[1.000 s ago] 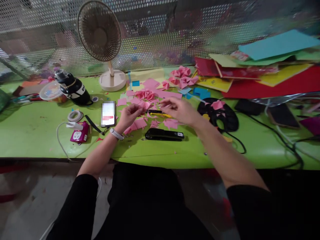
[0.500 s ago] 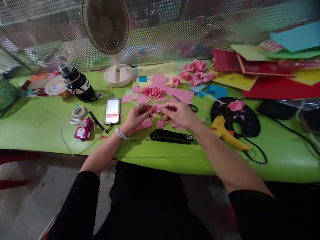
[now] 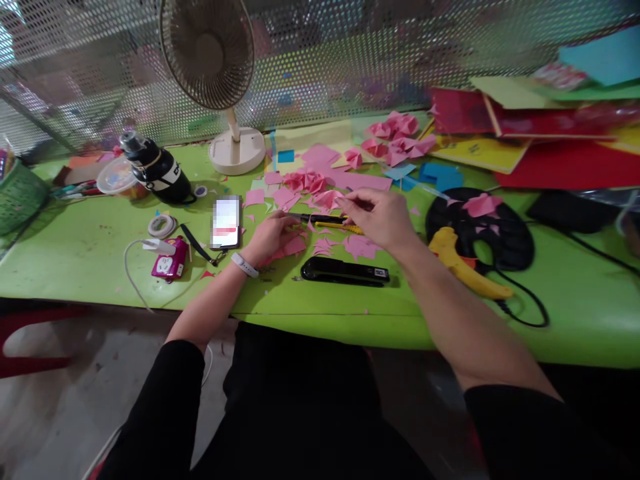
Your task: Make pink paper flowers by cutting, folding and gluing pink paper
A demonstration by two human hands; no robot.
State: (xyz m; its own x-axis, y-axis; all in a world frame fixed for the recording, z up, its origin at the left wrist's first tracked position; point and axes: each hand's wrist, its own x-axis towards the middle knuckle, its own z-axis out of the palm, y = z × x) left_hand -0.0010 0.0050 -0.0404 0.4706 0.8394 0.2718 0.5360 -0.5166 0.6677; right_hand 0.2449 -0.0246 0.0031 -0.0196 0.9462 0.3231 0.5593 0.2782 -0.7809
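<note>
My right hand [image 3: 380, 217] is raised over the pile of pink paper, thumb and forefinger pinched on a small pink paper piece [image 3: 338, 201]. Lower and to the left, my left hand [image 3: 274, 235] rests by the table with loosely curled fingers; nothing shows in its grip. Between the hands lies a yellow and black cutter [image 3: 340, 225], partly behind my right hand. Curved pink paper scraps [image 3: 324, 247] are scattered below it. Folded pink paper flowers [image 3: 304, 181] sit just beyond my hands. A black stapler [image 3: 345, 271] lies nearest to me.
A phone [image 3: 225, 223], a tape roll [image 3: 161, 225] and a purple power adapter [image 3: 169, 260] lie at left. Behind stand a black bottle [image 3: 163, 173] and a fan [image 3: 235, 150]. At right are a yellow glue gun [image 3: 465, 270], a black pad [image 3: 515, 243] and coloured paper stacks [image 3: 555, 160].
My hands have moved apart, the right one up and rightward with the pink piece, the left slightly down. The cutter and paper scraps between them have come into sight.
</note>
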